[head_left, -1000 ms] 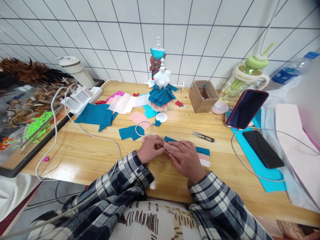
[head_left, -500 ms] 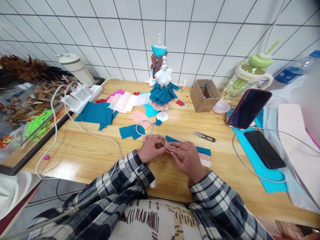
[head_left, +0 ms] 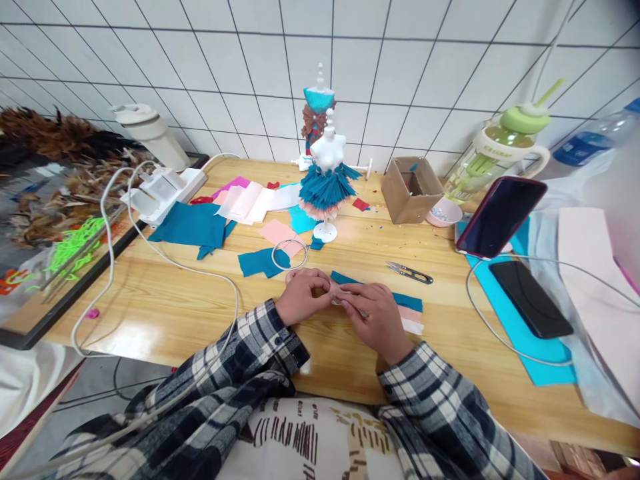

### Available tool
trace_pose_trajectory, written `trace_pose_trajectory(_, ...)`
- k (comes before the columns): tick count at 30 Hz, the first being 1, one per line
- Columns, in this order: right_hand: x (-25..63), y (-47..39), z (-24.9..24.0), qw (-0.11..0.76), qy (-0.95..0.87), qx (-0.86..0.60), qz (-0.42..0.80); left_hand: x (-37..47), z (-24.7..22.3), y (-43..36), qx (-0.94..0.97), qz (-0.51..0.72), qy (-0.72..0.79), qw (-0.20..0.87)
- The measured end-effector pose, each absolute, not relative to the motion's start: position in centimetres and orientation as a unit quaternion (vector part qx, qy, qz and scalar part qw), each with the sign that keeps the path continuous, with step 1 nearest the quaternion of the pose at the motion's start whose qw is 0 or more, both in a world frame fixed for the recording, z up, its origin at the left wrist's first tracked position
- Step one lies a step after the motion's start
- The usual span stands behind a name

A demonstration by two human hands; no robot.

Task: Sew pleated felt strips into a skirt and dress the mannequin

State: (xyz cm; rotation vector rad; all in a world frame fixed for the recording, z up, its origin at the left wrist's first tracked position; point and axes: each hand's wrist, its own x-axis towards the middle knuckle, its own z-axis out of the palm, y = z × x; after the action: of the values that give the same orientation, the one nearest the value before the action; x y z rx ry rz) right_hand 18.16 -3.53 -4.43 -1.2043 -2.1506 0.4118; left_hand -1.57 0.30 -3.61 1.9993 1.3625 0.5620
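My left hand (head_left: 306, 297) and my right hand (head_left: 373, 313) meet just above the table's front half. Between their fingertips they pinch a small pale, whitish-pink piece of crepe paper (head_left: 336, 298), mostly covered by the fingers. Under and behind my right hand lie strips of teal crepe paper (head_left: 407, 302), with peach and white strips beside them. A metal ring (head_left: 275, 257) lies on a teal scrap (head_left: 257, 262) beyond my left hand. Further back stands a small white mannequin (head_left: 329, 150) wearing a pleated teal-and-peach skirt. Thread snips (head_left: 411, 272) lie right of the hands.
A second dressed mannequin (head_left: 319, 100), a cardboard box (head_left: 406, 200) and a pink bowl (head_left: 444, 215) stand near the wall. At right are a propped phone (head_left: 501, 217), a flat phone (head_left: 531, 298) and a drinks bottle (head_left: 520, 147). A white cable (head_left: 193, 272) crosses the left side.
The fingers of my right hand have shifted slightly over the pale piece. Everything on the table stays in place; the view has moved a touch.
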Motion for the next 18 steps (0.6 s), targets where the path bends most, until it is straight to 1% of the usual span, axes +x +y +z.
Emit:
trace_pose_trajectory(6, 18.2, -3.4, -4.8, 0.308, -0.817, -0.462, 0.157, -1.7, -3.7, 0.3, 0.774, 0.219, 0.498, 0.324)
trace_pose_trajectory(9, 18.5, -3.3, -4.9, 0.329, -0.800, -0.477, 0.155, -1.8, -3.7, 0.3, 0.777, 0.220, 0.494, 0.323)
trace_pose_trajectory(12, 18.6, -3.4, -4.5, 0.351, -0.803, -0.457, 0.154, -1.7, -3.8, 0.3, 0.770, 0.228, 0.500, 0.325)
trace_pose_trajectory(15, 18.4, -3.6, -4.0, 0.342, -0.820, -0.435, 0.143, -1.7, -3.9, 0.3, 0.763, 0.235, 0.502, 0.331)
trace_pose_trajectory(18, 18.1, -3.7, -3.9, 0.327, -0.816, -0.459, 0.127, -1.7, -3.8, 0.4, 0.761, 0.236, 0.497, 0.344)
